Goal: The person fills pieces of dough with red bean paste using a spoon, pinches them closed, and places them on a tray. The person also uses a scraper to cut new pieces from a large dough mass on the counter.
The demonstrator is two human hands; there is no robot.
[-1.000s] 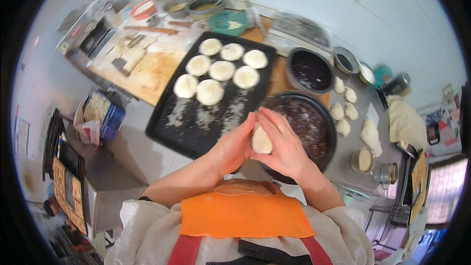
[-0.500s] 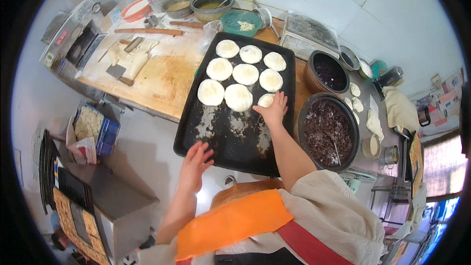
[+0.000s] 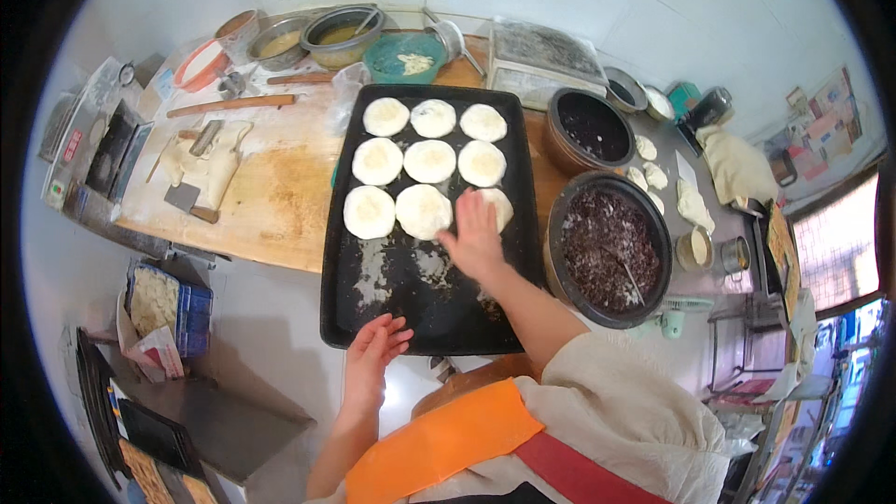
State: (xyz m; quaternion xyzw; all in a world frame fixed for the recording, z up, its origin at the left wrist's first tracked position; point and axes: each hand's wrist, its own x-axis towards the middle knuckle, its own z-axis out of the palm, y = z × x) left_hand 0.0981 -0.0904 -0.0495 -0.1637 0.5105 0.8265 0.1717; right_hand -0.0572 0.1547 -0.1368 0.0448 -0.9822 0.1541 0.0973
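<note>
A black baking tray (image 3: 429, 325) holds several flat white dough rounds (image 3: 429, 161) in rows of three. My right hand (image 3: 478, 235) lies with outstretched fingers over the last dough round (image 3: 500, 210) in the nearest row, at the right. Part of that round is hidden under the fingers. The thumb reaches toward the neighbouring dough round (image 3: 423, 212); I cannot tell whether it touches. Near the tray's front left edge, my left hand (image 3: 375, 355) is held with its fingers slightly spread and nothing in them.
Right of the tray stand a bowl of dark crumbly filling (image 3: 611, 247) with a spoon and a brown pot (image 3: 590, 135). Dough (image 3: 210, 163), a scraper (image 3: 182, 197) and a rolling pin (image 3: 229, 105) lie on the floury table at left. Bowls (image 3: 341, 35) line the back.
The view has turned, so the tray looks straighter. My right hand has gone from the edge of the last round to lying over it. My left hand stays by the tray's front edge.
</note>
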